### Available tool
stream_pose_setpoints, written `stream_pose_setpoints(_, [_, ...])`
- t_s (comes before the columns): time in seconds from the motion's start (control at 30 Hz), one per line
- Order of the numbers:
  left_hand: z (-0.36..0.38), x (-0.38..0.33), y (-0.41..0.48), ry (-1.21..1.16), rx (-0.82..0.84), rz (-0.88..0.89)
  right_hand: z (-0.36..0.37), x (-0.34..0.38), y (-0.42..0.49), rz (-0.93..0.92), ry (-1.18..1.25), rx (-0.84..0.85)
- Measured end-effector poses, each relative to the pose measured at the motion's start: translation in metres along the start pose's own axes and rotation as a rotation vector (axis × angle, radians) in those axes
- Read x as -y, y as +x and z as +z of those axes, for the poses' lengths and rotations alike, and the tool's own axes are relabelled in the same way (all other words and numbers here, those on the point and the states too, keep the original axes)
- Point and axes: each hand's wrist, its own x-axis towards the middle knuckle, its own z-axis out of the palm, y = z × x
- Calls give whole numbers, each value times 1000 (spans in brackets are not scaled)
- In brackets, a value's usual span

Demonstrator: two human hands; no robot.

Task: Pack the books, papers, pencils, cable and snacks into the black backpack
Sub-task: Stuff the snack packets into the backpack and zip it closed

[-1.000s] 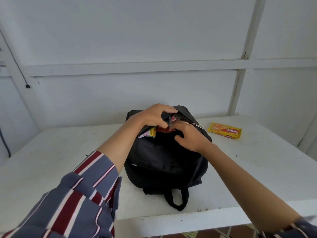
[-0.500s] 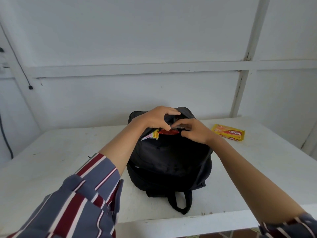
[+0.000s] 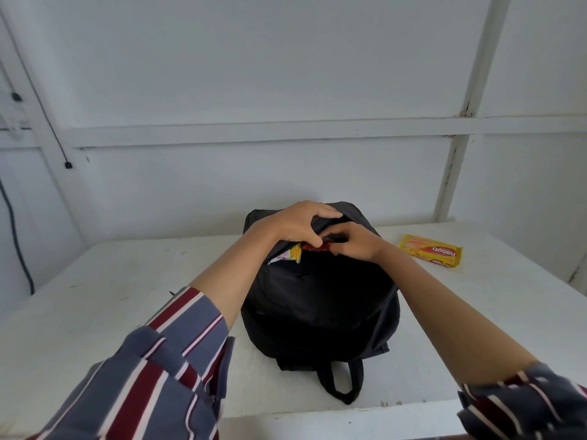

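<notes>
At the centre of the frame the left hand (image 3: 297,225) curls over the upper edge of the soft black fabric backpack (image 3: 320,296), its fingers bent round a fold of the cloth at the pocket mouth and gripping it. Just to its right the right hand (image 3: 352,244) has its fingers curled in, pinching the end of a small red foil snack packet (image 3: 314,247) that lies in the pocket opening, mostly hidden by both hands. The two hands almost touch above that packet.

Below the left hand a small yellow and white snack wrapper (image 3: 287,254) sticks out of the same opening, one corner pointing lower left. The backpack lies flat on the white painted counter (image 3: 111,296), its black carry loop (image 3: 341,381) hanging toward the near edge at lower centre. How much of the pocket is zipped cannot be told.

To the right of the frame, well apart from the backpack, a flat yellow biscuit packet with a red label (image 3: 430,250) lies on the counter. Striped blue, maroon and white sleeves (image 3: 152,376) fill the lower corners. A thin black cable (image 3: 47,119) runs down the white panelled wall (image 3: 286,90) at upper left.
</notes>
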Motion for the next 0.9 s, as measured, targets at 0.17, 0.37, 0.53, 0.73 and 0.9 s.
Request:
stream_pose_setpoints(0.17, [-1,0,1,10,3,5,1,0,-5,-5,-47,60])
stream_pose_setpoints(0.37, [0,0,1,20,0,6,1,1,8,85,-48,104])
stream_pose_setpoints(0.53, [-2,-1,-1,36,11,7,-1,3,1,28,70,82])
stream_pose_setpoints(0.73, [-6,0,1,45,51,0,6,4,-15,-51,66,110])
stream_pose_setpoints(0.9, [-7,-1,1,52,60,-5,10,9,-1,-9,27,130])
